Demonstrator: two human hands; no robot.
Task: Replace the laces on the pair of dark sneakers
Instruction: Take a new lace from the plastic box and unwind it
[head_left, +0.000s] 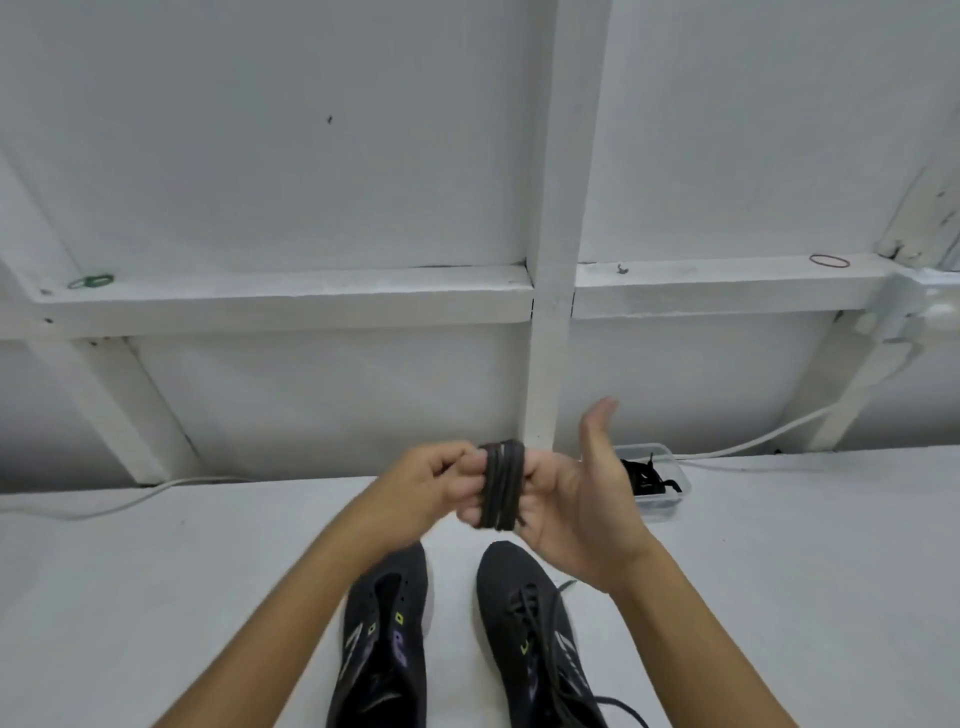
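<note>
Dark coiled lace bundle (500, 486) at 12 o'clock above dark sneakers (535, 618) on white worktop (156, 597). Left hand (436, 480) pinches it; right hand (582, 499), wound round w/ it, fingers straight. Step: winding removed lace. Next: slip coil off, unlace other shoe.

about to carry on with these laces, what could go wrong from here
1. The dark lace is wound around the right hand fingers; the left hand pinches it. If a turn slips off, the coil may tangle.
2. The right sneaker is laced, and its loose lace end trails on the white surface, where an arm could snag it.
3. The left sneaker shows empty eyelets; the pair could end up laced unevenly.
</note>
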